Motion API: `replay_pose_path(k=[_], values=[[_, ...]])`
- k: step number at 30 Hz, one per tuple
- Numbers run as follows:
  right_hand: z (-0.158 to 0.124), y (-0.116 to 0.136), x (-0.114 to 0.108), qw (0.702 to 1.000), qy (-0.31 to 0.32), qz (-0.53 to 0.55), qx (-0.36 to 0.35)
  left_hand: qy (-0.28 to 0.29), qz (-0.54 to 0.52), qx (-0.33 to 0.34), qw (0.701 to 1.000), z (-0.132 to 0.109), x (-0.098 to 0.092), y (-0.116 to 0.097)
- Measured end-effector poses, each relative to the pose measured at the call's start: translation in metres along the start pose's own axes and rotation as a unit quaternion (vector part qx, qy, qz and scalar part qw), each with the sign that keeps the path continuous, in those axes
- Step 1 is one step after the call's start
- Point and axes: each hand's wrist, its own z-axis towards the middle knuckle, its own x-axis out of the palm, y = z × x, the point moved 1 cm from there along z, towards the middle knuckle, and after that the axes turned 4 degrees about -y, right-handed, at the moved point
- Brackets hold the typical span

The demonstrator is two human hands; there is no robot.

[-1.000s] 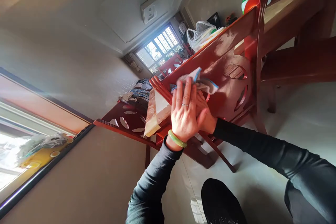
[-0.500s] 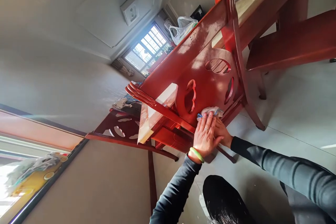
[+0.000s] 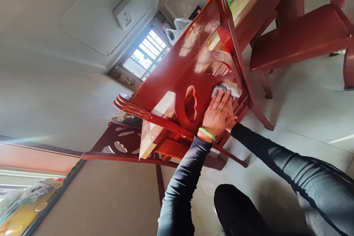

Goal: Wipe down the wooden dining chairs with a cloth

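A glossy red wooden chair back (image 3: 193, 59) with carved cut-outs fills the middle of the tilted view. A white cloth with a blue edge (image 3: 230, 89) lies pressed against its lower carved panel, beside a cut-out. My left hand (image 3: 217, 112), with a ring and a green bangle, lies flat with its fingertips on the cloth. My right hand (image 3: 231, 115) is under the left one and mostly hidden; it presses the same cloth.
A wooden table (image 3: 249, 3) stands behind the chair, with another red chair (image 3: 298, 37) at the right and one more (image 3: 121, 143) at the left. A plastic bag (image 3: 179, 25) sits on the table's far end. My dark-trousered knee (image 3: 235, 206) is below.
Both hands slid the cloth from the chair's top rail down to the bottom of the back, then part way up the carved panel. The view shifted as my head moved.
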Motion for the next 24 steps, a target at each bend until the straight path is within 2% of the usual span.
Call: replay_pose_path(k=[2, 5, 8, 10, 11, 13, 17, 19, 21, 24], values=[[0.006, -0.009, -0.008, 1.0, 0.012, -0.017, 0.022, -0.007, -0.01, -0.013, 1.0, -0.016, 0.006, -0.002], [0.039, -0.004, -0.025, 0.994, 0.089, -0.062, 0.01, -0.117, 0.007, -0.086, 0.989, -0.031, -0.017, 0.01], [0.085, 0.03, -0.027, 0.981, 0.141, -0.082, -0.1, -0.211, 0.0, -0.132, 0.969, -0.032, -0.04, 0.019], [0.105, 0.047, -0.022, 0.963, 0.155, -0.117, -0.189, -0.226, -0.026, -0.142, 0.963, -0.029, -0.04, 0.018], [0.109, 0.047, -0.021, 0.957, 0.157, -0.135, -0.202, -0.225, -0.034, -0.144, 0.963, -0.027, -0.036, 0.016], [0.104, 0.026, -0.027, 0.962, 0.148, -0.162, -0.161, -0.213, -0.029, -0.15, 0.965, -0.023, -0.024, 0.011], [0.074, -0.044, -0.051, 0.977, 0.102, -0.182, -0.037, -0.195, 0.018, -0.169, 0.966, -0.019, -0.009, 0.006], [0.07, -0.054, -0.054, 0.981, 0.081, -0.172, -0.025, -0.195, 0.028, -0.173, 0.965, -0.018, -0.01, 0.007], [0.081, -0.035, -0.046, 0.983, 0.076, -0.159, -0.053, -0.202, 0.024, -0.177, 0.963, -0.018, -0.012, 0.007], [0.12, 0.026, -0.027, 0.967, 0.107, -0.156, -0.171, -0.24, 0.002, -0.175, 0.955, -0.018, -0.012, 0.008]])
